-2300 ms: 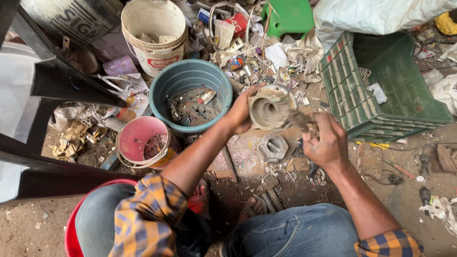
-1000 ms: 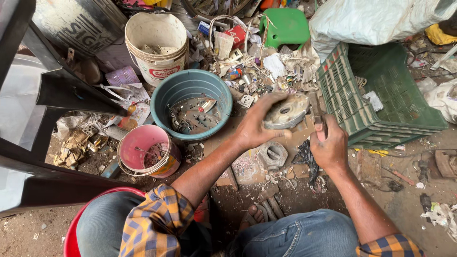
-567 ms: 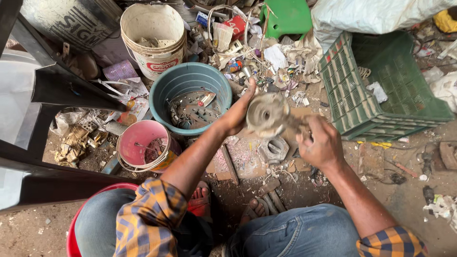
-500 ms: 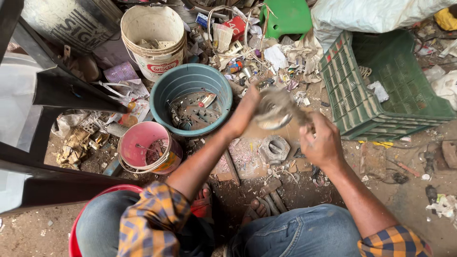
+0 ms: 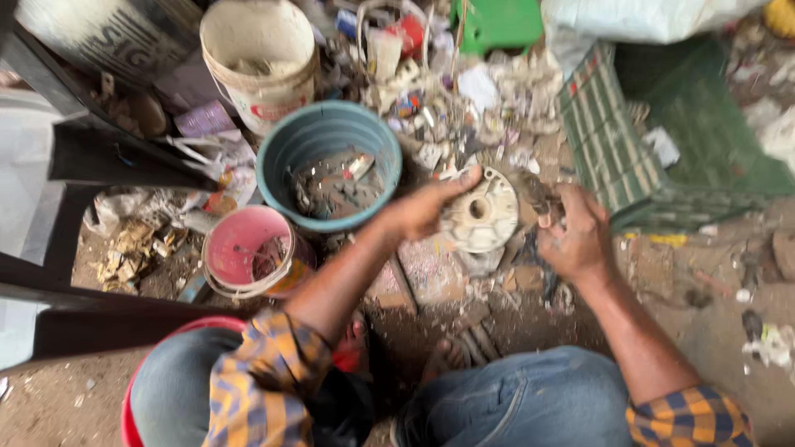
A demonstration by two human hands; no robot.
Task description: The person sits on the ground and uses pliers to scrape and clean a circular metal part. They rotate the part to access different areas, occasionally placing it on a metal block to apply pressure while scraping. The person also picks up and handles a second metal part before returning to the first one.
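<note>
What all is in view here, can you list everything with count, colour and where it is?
Round metal part: one, dull grey-white, held up at centre over the ground.
Teal bucket: one, holds scrap pieces, left of the part.
Pink bucket: one, below the teal one.
White bucket: one, dirty, top left.
Green crate: one, right, tilted on its side.
Green stool: one, top centre.
Scrap pile: many mixed pieces, between the buckets and the crate.
Red seat: one, bottom left, under the person.
Left hand: grips the part's left edge.
Right hand: closed around a dark tool, blurred, at the part's right edge.
</note>
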